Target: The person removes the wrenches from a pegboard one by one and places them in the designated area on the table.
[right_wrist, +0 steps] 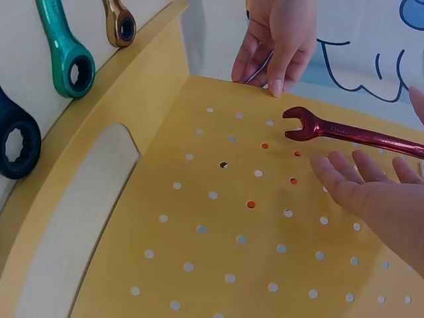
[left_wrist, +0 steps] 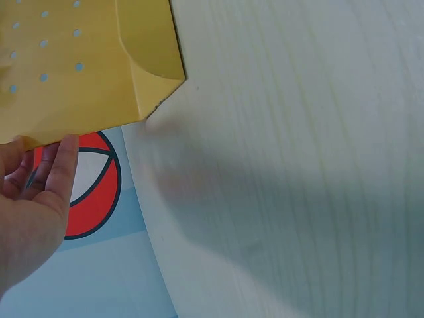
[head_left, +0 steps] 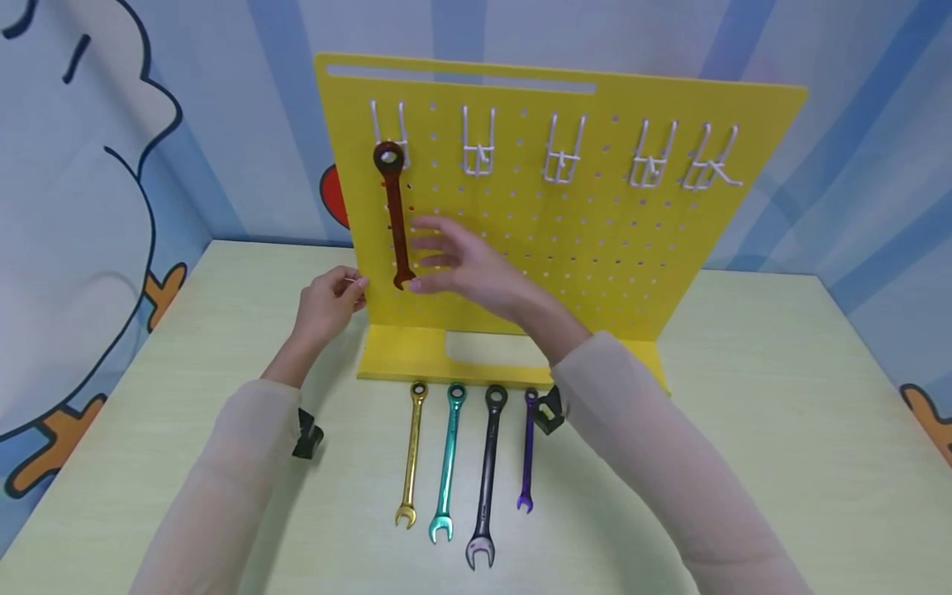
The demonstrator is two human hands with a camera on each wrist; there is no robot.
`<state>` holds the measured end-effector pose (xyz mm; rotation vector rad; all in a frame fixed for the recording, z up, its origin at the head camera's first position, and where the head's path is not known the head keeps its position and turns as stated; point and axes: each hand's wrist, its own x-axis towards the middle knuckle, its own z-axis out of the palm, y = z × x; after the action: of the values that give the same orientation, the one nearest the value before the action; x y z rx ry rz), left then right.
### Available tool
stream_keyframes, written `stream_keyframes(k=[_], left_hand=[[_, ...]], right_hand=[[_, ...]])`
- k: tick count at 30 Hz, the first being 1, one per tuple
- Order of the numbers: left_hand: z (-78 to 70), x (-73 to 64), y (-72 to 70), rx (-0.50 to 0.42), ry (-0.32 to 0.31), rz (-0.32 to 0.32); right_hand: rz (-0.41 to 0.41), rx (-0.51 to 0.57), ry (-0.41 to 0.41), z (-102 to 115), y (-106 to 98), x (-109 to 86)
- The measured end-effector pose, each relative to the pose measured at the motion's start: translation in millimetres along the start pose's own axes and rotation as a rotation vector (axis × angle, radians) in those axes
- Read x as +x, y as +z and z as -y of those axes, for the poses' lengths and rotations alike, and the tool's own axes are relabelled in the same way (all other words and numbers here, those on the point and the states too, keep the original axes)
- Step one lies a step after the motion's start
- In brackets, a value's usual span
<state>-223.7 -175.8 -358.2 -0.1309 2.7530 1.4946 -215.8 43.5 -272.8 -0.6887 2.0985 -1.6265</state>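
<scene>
A red combination wrench (head_left: pixel 397 219) hangs by its ring end from the leftmost white hook (head_left: pixel 402 124) on a yellow pegboard (head_left: pixel 513 202), its open jaw pointing down. My right hand (head_left: pixel 468 268) is just right of the wrench's lower half, fingers spread and loosely bent; in the right wrist view, the fingers (right_wrist: pixel 341 175) stay beside the red shaft without wrapping round it. Whether the thumb touches the wrench, I cannot tell. At the board's left edge, my left hand (head_left: pixel 325 307) pinches the rim between thumb and fingers, seen also in the left wrist view.
On the table in front of the board's base lie a gold wrench (head_left: pixel 412 454), a teal wrench (head_left: pixel 449 463), a black wrench (head_left: pixel 487 475) and a small purple wrench (head_left: pixel 528 454). Several more white hooks (head_left: pixel 564 157) run along the board's top. A patterned wall stands behind.
</scene>
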Motion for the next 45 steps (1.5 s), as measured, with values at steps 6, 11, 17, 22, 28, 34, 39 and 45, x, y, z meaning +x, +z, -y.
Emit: stream_keyframes(k=[6, 11, 17, 22, 28, 34, 39, 45], left_hand=[[0.2, 0.1, 0.6, 0.002, -0.01, -0.003], [-0.3, -0.2, 0.6, -0.006, -0.012, -0.003], [0.9, 0.3, 0.2, -0.004, -0.01, -0.003], [0.5, 0.2, 0.5, -0.011, -0.009, -0.005], [1.8, 1.5, 1.6, -0.016, -0.008, -0.011], [2.9, 3.1, 2.8, -0.024, -0.007, -0.016], [1.2, 2.2, 3.8, -0.009, -0.024, -0.027], [1.7, 2.3, 3.6, -0.006, -0.029, -0.025]], right_hand=[[-0.01, 0.052, -0.024, 4.4, 3.6, 5.4], [-0.009, 0.083, -0.041, 5.7, 5.0, 8.2], [-0.021, 0.076, -0.031, 7.1, 5.6, 9.3], [-0.032, 0.056, -0.026, 8.5, 5.3, 9.4], [-0.05, 0.087, -0.045, 11.4, 6.5, 9.3], [-0.1, 0.105, -0.078, 12.8, 8.8, 9.9], [-0.131, 0.114, -0.09, 14.2, 9.4, 8.3], [-0.131, 0.124, -0.083, 16.3, 9.3, 6.3]])
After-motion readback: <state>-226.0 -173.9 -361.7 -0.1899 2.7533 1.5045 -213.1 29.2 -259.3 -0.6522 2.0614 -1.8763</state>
